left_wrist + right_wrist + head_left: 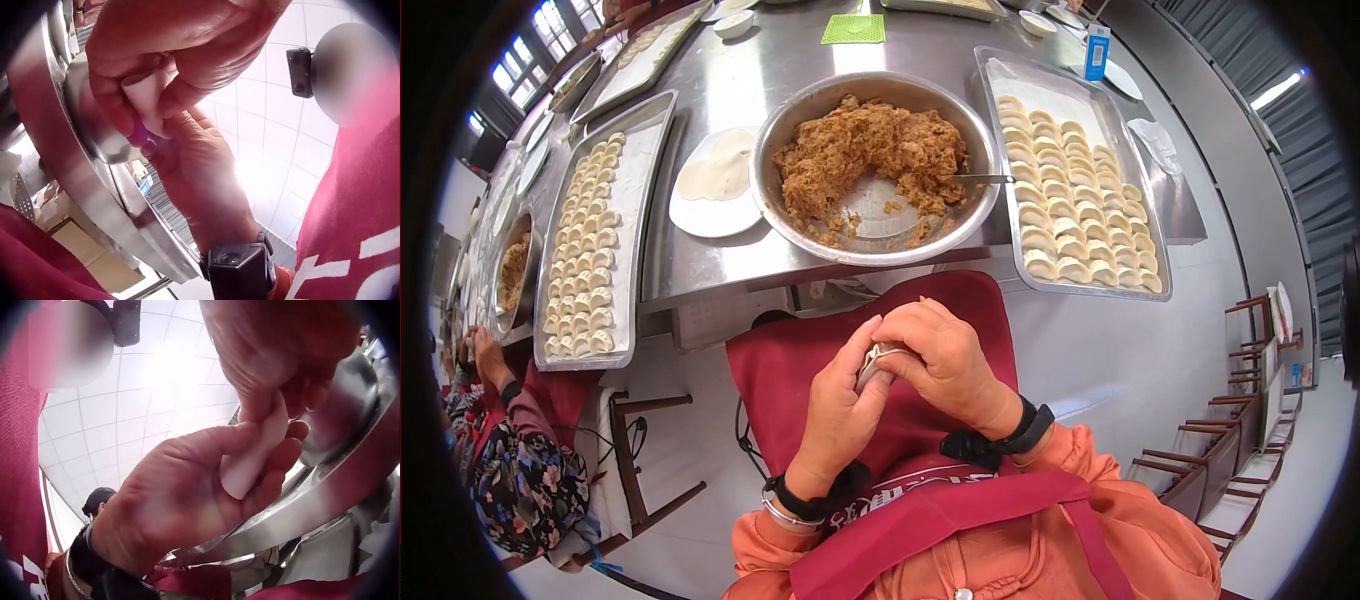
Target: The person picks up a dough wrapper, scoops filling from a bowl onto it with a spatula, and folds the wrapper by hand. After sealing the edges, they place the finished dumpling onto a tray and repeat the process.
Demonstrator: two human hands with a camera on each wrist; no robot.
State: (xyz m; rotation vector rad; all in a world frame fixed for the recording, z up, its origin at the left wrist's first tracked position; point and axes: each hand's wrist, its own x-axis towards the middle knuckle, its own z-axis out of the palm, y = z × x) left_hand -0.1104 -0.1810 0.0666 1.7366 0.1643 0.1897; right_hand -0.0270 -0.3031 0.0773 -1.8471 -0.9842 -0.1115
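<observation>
Both hands meet over the red apron in the head view, around one small pale dumpling [882, 360]. The left hand [843, 405] holds it, with the thumb on one side and the fingers on the other. Thumb and fingers of the right hand [940, 360] pinch its upper edge. From the right wrist view, the folded dough [250, 459] lies in the left hand [181, 481] while the right hand [287, 350] grips its far end. In the left wrist view the dough [147, 97] shows between the fingers; any filling inside is hidden.
A steel bowl [770, 215] of brown filling stands at the table's near edge, a spoon [985, 179] in it. Left of it are a white plate [715, 218] with round wrappers and a tray [625, 345] of dumplings; another dumpling tray [1155, 240] is at right. Someone sits at far left.
</observation>
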